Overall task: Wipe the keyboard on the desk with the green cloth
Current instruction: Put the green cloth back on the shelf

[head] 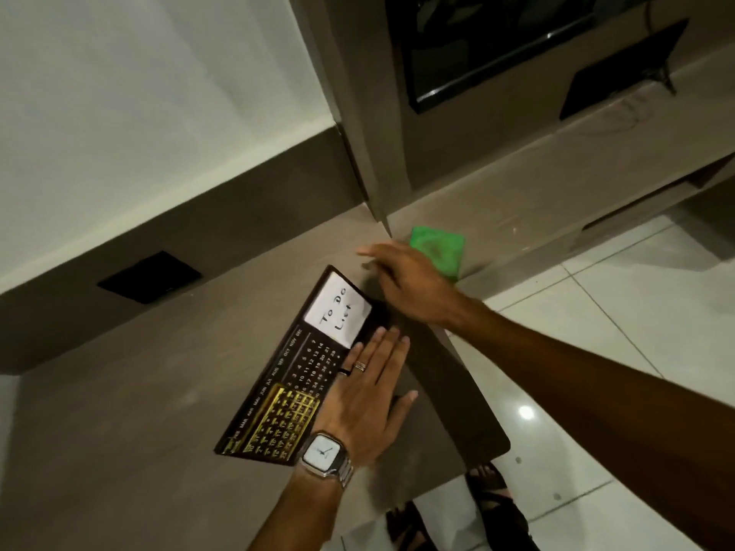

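Note:
A dark keyboard-shaped board [294,375] lies slanted on the brown desk [139,411], with gold keys at its near end, a printed calendar in the middle and a white "To Do List" note at its far end. My left hand [366,395], with a watch and rings, rests flat and spread on the board's right edge. A folded green cloth [441,248] sits on the desk near the corner, beyond the board. My right hand [409,280] hovers with fingers extended just left of the cloth, partly covering it, holding nothing.
A black socket plate [151,277] sits in the dark back panel at left. A vertical partition [366,133] rises behind the cloth. A black monitor [497,45] and a dark stand [624,69] are on the shelf to the right. White floor tiles [596,351] and my sandalled feet lie below.

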The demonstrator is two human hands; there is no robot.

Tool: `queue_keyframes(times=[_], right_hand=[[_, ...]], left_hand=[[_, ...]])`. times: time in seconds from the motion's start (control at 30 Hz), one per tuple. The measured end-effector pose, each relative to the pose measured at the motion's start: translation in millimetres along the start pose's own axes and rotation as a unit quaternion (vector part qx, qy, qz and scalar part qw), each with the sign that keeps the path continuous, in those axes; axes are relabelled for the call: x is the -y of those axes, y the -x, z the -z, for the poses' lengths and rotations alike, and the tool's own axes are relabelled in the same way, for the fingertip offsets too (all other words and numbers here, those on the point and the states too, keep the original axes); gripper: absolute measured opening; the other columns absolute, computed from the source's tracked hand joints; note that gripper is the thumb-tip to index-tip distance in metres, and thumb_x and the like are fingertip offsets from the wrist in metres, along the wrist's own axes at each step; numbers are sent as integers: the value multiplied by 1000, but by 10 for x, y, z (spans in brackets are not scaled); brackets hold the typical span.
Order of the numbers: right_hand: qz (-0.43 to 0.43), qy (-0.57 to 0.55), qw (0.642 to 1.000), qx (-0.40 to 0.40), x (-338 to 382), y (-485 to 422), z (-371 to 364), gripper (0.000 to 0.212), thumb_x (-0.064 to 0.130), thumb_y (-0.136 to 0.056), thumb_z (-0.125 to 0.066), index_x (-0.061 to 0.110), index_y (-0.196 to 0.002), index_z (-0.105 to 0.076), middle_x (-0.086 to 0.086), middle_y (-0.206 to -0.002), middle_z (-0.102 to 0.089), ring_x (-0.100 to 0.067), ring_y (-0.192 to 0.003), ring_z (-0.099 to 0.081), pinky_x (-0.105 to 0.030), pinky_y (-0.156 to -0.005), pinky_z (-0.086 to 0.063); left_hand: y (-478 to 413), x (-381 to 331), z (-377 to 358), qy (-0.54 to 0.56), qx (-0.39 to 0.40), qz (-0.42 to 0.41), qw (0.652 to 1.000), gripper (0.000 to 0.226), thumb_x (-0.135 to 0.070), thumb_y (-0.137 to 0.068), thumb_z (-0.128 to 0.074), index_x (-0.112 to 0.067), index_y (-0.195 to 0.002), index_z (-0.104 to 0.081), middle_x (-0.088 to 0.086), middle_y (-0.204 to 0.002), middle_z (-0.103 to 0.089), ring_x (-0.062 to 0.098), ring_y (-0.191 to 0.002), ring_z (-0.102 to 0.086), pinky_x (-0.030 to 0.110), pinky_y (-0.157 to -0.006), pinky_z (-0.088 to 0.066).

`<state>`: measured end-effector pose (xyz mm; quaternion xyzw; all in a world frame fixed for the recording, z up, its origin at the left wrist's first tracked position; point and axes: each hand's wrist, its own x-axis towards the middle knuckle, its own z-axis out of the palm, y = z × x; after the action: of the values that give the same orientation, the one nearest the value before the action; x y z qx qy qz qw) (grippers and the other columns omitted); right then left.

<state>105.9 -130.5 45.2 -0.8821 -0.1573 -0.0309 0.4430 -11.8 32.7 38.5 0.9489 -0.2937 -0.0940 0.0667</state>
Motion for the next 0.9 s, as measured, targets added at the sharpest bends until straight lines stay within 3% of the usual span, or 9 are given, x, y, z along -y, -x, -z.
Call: queue_keyframes(times=[0.13, 0.2, 0.3, 0.47, 0.57, 0.73, 0.83, 0.9], right_hand=[[19, -10, 997, 71, 418, -102, -125, 45, 16, -101, -45, 24, -145, -41, -11, -136, -51, -23, -121, -51, -37, -102, -42], [24, 3, 998, 65, 503, -101, -153, 38, 15, -101, -46, 17, -138, -51, -12, -130, -58, -25, -117, -54, -35, -100, -43], [27, -8, 999, 42, 526, -110, -158, 24, 8, -98, -53, 8, -118, -64, -12, -115, -67, -27, -106, -60, -31, -93, -42], [-58, -21, 998, 7, 561, -107, -180, 17, 15, -95, -53, 25, -102, -64, 3, -92, -70, -17, -83, -65, -41, -79, -53], [-87, -16, 996, -5, 599, -111, -236, 14, 23, -94, -51, 31, -98, -61, 9, -83, -68, -13, -73, -66, -42, -71, -56], [-137, -60, 988, -25, 678, -120, -395, 12, 23, -97, -53, 30, -93, -63, 5, -80, -70, -14, -69, -68, -44, -68, -59], [-187, -109, 975, -49, 764, -124, -506, 15, 22, -98, -54, 20, -89, -66, -6, -75, -72, -19, -65, -68, -46, -67, -60], [-213, -127, 968, -47, 842, -138, -594, 18, 24, -99, -53, 14, -90, -66, -10, -76, -73, -22, -69, -71, -43, -67, -61]], left_hand=[[195, 245, 602, 8, -143, 55, 988, 59, -40, -92, -49, -17, -144, -33, 8, -150, -35, 26, -135, -35, 48, -109, -38], [354, 420, 786, 17, -142, 121, 982, 54, -38, -93, -49, -20, -142, -35, 8, -148, -38, 28, -132, -40, 51, -105, -41], [666, 666, 831, 85, -99, 206, 970, 49, -51, -95, -34, -26, -136, -40, -3, -137, -48, 16, -118, -48, 40, -96, -46], [1232, 950, 762, 262, -165, 256, 916, 30, -50, -91, -46, -32, -100, -68, -15, -91, -67, 2, -87, -62, 27, -75, -51], [1431, 1086, 726, 314, -177, 285, 888, 14, -45, -84, -57, -38, -86, -70, -13, -71, -71, 3, -66, -66, 17, -58, -49], [1516, 1369, 651, 457, -274, 349, 771, 6, -12, -81, -73, -15, -86, -75, 0, -66, -75, 17, -56, -70, 14, -51, -52], [1558, 1561, 633, 516, -317, 374, 703, 9, -8, -80, -73, -12, -88, -75, 1, -67, -75, 20, -61, -72, 14, -53, -53], [1571, 1704, 633, 533, -332, 386, 675, 11, -7, -81, -72, -12, -91, -74, 0, -68, -76, 16, -63, -73, 15, -55, -55]])
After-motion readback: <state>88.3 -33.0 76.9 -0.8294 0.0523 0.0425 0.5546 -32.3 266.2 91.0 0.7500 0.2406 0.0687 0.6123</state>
